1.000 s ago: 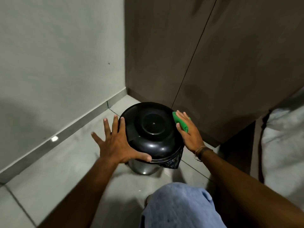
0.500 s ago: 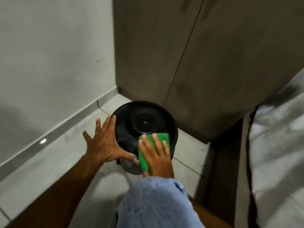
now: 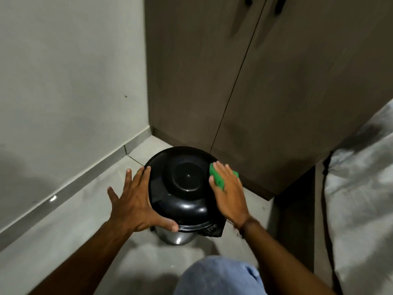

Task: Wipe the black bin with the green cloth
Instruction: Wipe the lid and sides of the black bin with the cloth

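Right hand (image 3: 228, 194), flat on the green cloth (image 3: 219, 179), has swept from the lid's near edge to the right side of the black bin (image 3: 182, 188); left hand (image 3: 136, 201), fingers spread open, braces it; wiping ongoing

Both forearms are bare, with no sleeves in view. A thin dark band (image 3: 246, 223) circles the right wrist. Light blue fabric, denim-like trousers (image 3: 219, 275), covers a knee at the bottom edge.
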A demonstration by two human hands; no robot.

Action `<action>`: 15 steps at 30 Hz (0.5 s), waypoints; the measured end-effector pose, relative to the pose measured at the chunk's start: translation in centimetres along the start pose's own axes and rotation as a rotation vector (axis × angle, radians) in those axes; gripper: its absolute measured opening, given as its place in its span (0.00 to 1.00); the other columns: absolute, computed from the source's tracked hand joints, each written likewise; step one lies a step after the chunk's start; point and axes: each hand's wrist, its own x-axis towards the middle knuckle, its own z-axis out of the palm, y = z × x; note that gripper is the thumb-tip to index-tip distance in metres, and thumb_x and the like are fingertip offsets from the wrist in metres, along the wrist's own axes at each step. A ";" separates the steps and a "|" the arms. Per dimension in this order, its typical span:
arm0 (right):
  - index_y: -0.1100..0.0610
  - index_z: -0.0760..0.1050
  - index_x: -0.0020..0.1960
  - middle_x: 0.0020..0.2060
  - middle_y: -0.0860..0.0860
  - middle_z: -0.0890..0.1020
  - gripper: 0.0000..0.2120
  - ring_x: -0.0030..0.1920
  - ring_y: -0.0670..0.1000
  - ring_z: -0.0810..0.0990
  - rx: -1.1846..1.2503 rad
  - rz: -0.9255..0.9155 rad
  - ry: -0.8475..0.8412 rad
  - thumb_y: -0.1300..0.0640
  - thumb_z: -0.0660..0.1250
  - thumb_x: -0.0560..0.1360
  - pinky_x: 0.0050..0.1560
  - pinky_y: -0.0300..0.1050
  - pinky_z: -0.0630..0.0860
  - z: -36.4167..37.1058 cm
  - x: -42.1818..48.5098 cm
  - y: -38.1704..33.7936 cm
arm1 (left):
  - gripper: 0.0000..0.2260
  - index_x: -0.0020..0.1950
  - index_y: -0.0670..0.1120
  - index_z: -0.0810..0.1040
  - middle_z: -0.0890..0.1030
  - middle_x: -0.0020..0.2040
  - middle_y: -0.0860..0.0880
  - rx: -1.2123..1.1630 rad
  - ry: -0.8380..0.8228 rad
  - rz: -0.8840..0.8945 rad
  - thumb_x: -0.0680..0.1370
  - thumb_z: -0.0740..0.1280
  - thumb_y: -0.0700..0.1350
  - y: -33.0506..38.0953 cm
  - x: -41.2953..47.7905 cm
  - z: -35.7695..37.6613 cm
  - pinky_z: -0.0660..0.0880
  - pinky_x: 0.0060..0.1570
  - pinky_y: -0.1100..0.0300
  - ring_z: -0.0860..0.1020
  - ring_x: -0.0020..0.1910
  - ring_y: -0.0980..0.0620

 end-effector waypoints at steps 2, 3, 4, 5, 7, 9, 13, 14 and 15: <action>0.48 0.67 0.79 0.80 0.47 0.68 0.24 0.82 0.50 0.61 0.006 0.088 -0.079 0.44 0.59 0.85 0.82 0.52 0.55 -0.5 5.3 -1.1 | 0.85 0.84 0.57 0.30 0.37 0.88 0.52 -0.001 0.002 0.007 0.38 0.69 0.87 -0.2 0.2 0.0 0.43 0.78 0.21 0.32 0.85 0.44; 0.48 0.69 0.78 0.79 0.48 0.70 0.23 0.80 0.51 0.64 -0.020 0.108 -0.124 0.43 0.58 0.85 0.82 0.52 0.56 -0.4 7.5 -1.6 | 0.85 0.84 0.58 0.30 0.37 0.88 0.53 0.001 -0.004 0.010 0.38 0.68 0.87 -0.1 0.2 0.1 0.44 0.78 0.21 0.32 0.85 0.44; 0.47 0.70 0.78 0.78 0.48 0.72 0.23 0.79 0.51 0.67 -0.069 0.093 -0.162 0.42 0.58 0.85 0.81 0.51 0.57 0.1 9.5 -2.5 | 0.85 0.83 0.58 0.30 0.37 0.87 0.53 0.002 0.001 0.010 0.37 0.67 0.88 -0.2 0.2 0.1 0.45 0.78 0.20 0.32 0.85 0.44; 0.47 0.71 0.77 0.77 0.47 0.73 0.23 0.78 0.51 0.68 -0.130 0.049 -0.198 0.42 0.58 0.84 0.80 0.50 0.58 0.8 10.9 -3.6 | 0.85 0.83 0.58 0.30 0.37 0.87 0.54 0.002 0.008 0.007 0.37 0.66 0.88 -0.3 0.2 0.2 0.45 0.78 0.20 0.32 0.85 0.44; 0.47 0.72 0.76 0.77 0.47 0.73 0.23 0.79 0.51 0.67 -0.261 -0.111 -0.246 0.42 0.58 0.84 0.79 0.49 0.57 2.8 12.4 -6.1 | 0.85 0.83 0.57 0.30 0.37 0.87 0.54 0.004 0.012 -0.006 0.36 0.65 0.88 -0.2 0.3 0.1 0.45 0.78 0.20 0.33 0.85 0.45; 0.48 0.72 0.76 0.77 0.47 0.73 0.24 0.80 0.52 0.65 -0.381 -0.303 -0.264 0.42 0.58 0.83 0.79 0.51 0.55 5.0 11.2 -8.4 | 0.86 0.84 0.57 0.30 0.37 0.88 0.53 0.019 -0.002 -0.026 0.35 0.64 0.88 0.1 0.2 -0.1 0.45 0.78 0.20 0.33 0.86 0.45; 0.51 0.68 0.78 0.78 0.49 0.71 0.27 0.81 0.56 0.61 -0.384 -0.592 -0.245 0.43 0.58 0.82 0.82 0.57 0.53 7.1 3.2 -9.3 | 0.85 0.83 0.55 0.27 0.35 0.87 0.52 0.076 -0.005 -0.076 0.38 0.64 0.89 0.6 0.1 0.0 0.42 0.78 0.23 0.32 0.85 0.44; 0.51 0.66 0.79 0.79 0.49 0.69 0.27 0.82 0.55 0.59 -0.364 -0.625 -0.244 0.43 0.58 0.82 0.83 0.57 0.51 6.8 1.1 -8.8 | 0.82 0.83 0.54 0.27 0.34 0.87 0.52 0.096 -0.004 -0.077 0.44 0.67 0.88 0.4 0.2 0.0 0.43 0.79 0.23 0.31 0.85 0.44; 0.50 0.64 0.81 0.81 0.48 0.67 0.28 0.83 0.54 0.56 -0.358 -0.644 -0.253 0.43 0.57 0.83 0.83 0.56 0.48 6.2 -1.0 -7.9 | 0.78 0.84 0.54 0.27 0.34 0.87 0.52 0.110 0.003 -0.068 0.52 0.71 0.86 0.3 0.2 0.1 0.44 0.79 0.22 0.32 0.85 0.44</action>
